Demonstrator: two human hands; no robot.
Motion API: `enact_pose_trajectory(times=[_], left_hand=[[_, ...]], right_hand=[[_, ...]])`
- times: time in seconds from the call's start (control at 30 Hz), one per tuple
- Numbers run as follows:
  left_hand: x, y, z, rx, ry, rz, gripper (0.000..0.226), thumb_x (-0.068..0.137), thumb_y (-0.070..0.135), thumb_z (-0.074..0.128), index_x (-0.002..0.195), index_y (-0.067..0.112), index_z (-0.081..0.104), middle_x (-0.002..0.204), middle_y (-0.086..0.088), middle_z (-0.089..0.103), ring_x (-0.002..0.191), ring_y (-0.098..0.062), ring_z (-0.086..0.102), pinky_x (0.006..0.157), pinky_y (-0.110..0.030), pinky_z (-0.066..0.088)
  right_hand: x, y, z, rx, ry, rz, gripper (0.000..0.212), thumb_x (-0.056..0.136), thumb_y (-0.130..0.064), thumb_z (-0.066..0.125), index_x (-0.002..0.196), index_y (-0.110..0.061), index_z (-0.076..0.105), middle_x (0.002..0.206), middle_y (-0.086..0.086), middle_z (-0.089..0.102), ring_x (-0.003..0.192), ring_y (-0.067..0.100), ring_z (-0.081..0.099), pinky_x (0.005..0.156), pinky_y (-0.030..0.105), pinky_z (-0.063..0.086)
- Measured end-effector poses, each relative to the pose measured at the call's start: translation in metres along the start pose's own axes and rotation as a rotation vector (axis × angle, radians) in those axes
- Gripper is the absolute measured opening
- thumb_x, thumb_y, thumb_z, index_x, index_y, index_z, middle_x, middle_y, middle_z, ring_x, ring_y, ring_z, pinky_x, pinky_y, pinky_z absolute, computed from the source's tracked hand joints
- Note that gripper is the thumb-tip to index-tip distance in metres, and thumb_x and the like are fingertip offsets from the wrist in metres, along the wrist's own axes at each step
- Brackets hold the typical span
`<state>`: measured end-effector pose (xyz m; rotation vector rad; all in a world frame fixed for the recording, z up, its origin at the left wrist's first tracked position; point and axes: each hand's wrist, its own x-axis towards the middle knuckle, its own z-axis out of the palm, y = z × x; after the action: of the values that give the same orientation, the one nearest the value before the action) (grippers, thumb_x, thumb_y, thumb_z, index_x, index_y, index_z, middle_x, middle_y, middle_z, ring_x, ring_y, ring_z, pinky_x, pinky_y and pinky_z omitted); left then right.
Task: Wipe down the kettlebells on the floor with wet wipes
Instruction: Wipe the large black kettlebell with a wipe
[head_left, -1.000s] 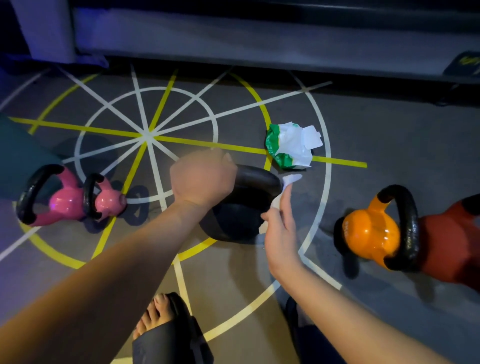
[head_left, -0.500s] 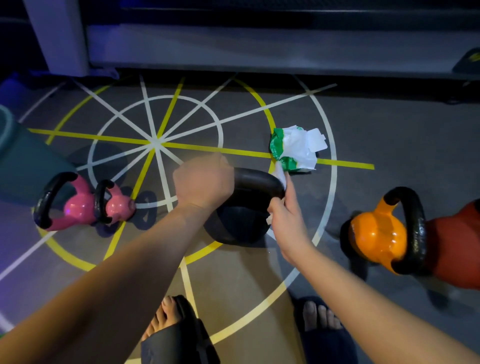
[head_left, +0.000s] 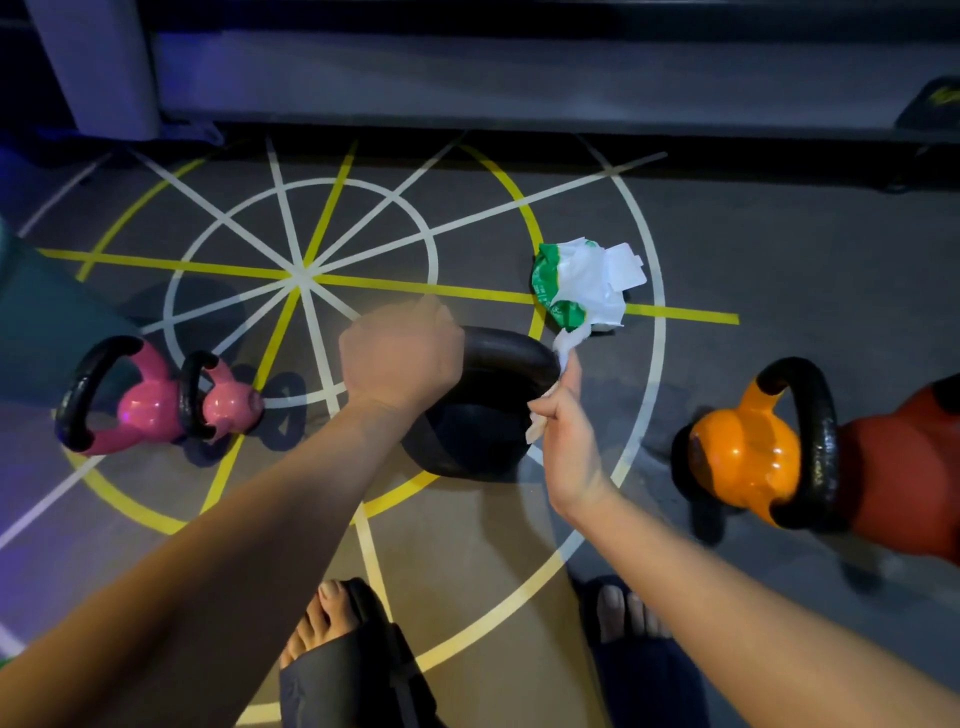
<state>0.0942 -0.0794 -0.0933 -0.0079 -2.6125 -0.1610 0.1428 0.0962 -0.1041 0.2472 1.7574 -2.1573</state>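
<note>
L hand (head_left: 400, 358) is fisted round the handle (head_left: 511, 353) of the black kettlebell (head_left: 478, 421), which sits on the floor (head_left: 727, 234) just ahead of the feet. That grip prob. steadies it while the R hand (head_left: 563, 423), fingers curled, pinches a wet wipe (head_left: 565, 344) against the handle's right end. Green/white wipes pack (head_left: 576, 291) lies just beyond, handy for refills; its print is too blurred to read.

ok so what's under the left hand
The left hand grips the black kettlebell by its handle; the stretch of handle beneath the hand is covered, the rest shows.

White wipe (head_left: 566, 344) against black kettlebell (head_left: 470, 441)
</note>
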Motion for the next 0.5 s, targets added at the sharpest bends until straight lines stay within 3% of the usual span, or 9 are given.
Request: enact_pose_trajectory(times=[0.1, 0.17, 0.27, 0.37, 0.43, 0.5], left_hand=[[0.000, -0.001, 0.001, 0.001, 0.017, -0.004, 0.038, 0.095, 0.030, 0.038, 0.069, 0.013, 0.061, 0.061, -0.004, 0.060, 0.054, -0.029, 0.057, 0.052, -0.027, 0.024], [0.000, -0.002, 0.001, -0.003, 0.012, -0.006, 0.039, 0.096, 0.030, 0.038, 0.069, 0.013, 0.061, 0.061, -0.004, 0.060, 0.054, -0.030, 0.057, 0.051, -0.027, 0.026], [0.000, -0.001, 0.001, -0.014, 0.005, -0.002, 0.039, 0.096, 0.030, 0.038, 0.069, 0.013, 0.060, 0.060, -0.004, 0.059, 0.054, -0.030, 0.057, 0.048, -0.028, 0.030], [-0.001, -0.002, 0.001, -0.024, 0.006, -0.008, 0.039, 0.096, 0.031, 0.038, 0.070, 0.013, 0.061, 0.061, -0.004, 0.060, 0.054, -0.030, 0.057, 0.047, -0.030, 0.036], [-0.001, -0.002, 0.002, -0.031, 0.018, -0.005, 0.039, 0.096, 0.030, 0.039, 0.070, 0.012, 0.061, 0.060, -0.005, 0.059, 0.053, -0.030, 0.057, 0.046, -0.030, 0.037], [0.000, -0.003, 0.002, -0.026, 0.032, -0.001, 0.038, 0.096, 0.029, 0.040, 0.069, 0.012, 0.061, 0.060, -0.005, 0.059, 0.052, -0.030, 0.056, 0.047, -0.029, 0.034]], right_hand=[[-0.012, -0.012, 0.013, -0.240, -0.005, -0.159, 0.102, 0.071, -0.037, 0.048, 0.163, -0.024, 0.005, 0.166, -0.016, 0.006, 0.154, 0.000, -0.006, 0.127, 0.031, -0.006], [-0.009, -0.013, 0.016, -0.425, -0.066, -0.272, 0.097, 0.077, -0.023, 0.043, 0.163, -0.016, -0.002, 0.165, -0.016, -0.012, 0.151, -0.004, -0.018, 0.123, 0.025, -0.015], [-0.006, -0.003, 0.006, -0.606, -0.095, -0.365, 0.099, 0.078, -0.014, 0.044, 0.162, -0.015, -0.008, 0.168, -0.008, -0.018, 0.152, -0.001, -0.018, 0.124, 0.024, -0.012], [-0.009, 0.006, -0.009, -0.491, -0.074, -0.224, 0.100, 0.078, -0.016, 0.045, 0.162, -0.025, -0.010, 0.169, -0.012, -0.015, 0.146, -0.019, -0.009, 0.120, 0.010, 0.003], [-0.009, 0.007, -0.009, -0.428, -0.042, -0.167, 0.099, 0.078, -0.018, 0.044, 0.162, -0.028, -0.007, 0.169, -0.014, -0.012, 0.146, -0.019, -0.007, 0.125, 0.019, 0.006], [-0.009, 0.003, 0.000, -0.430, -0.016, -0.204, 0.097, 0.078, -0.018, 0.043, 0.163, -0.023, -0.005, 0.169, -0.013, -0.014, 0.150, -0.010, -0.012, 0.128, 0.030, -0.001]])
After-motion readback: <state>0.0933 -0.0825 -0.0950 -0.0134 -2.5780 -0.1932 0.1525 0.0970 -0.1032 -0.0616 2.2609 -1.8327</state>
